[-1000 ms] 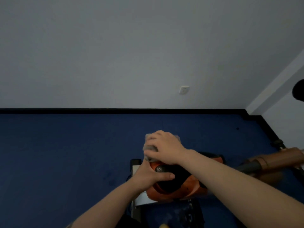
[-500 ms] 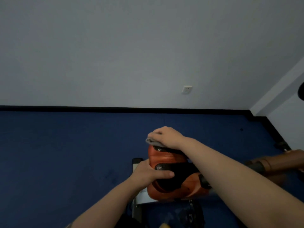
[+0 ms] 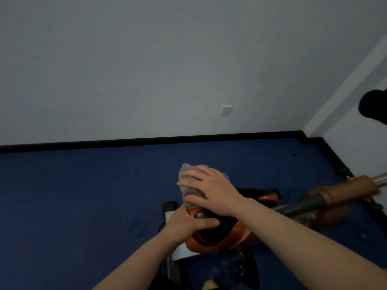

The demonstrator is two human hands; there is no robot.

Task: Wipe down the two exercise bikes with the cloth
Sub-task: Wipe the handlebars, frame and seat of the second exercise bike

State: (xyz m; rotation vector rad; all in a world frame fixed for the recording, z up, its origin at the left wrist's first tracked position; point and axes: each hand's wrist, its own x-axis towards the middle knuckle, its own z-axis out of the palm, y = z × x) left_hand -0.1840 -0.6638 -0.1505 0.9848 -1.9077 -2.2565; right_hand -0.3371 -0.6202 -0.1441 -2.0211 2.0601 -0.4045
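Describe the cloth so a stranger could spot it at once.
Start at the orange and black exercise bike on the blue floor. On its top, the right hand presses down a crumpled grey cloth, the only soft, pale thing there.

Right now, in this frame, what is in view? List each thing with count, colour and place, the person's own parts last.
cloth: one, grey, on top of the bike's orange housing, under the right hand.
exercise bike: one, orange and black housing, low centre, on the floor.
bike arm: one, brown with a grey tube, reaching right from the housing.
floor: dark blue, lower half of the frame.
skirting: black strip where floor meets wall.
wall: pale grey, upper half.
wall socket: one, white, low on the wall.
dark object: one, black, right edge, cut off; cannot identify.
left hand: grips the near side of the housing.
right hand: fingers spread, presses the cloth flat.
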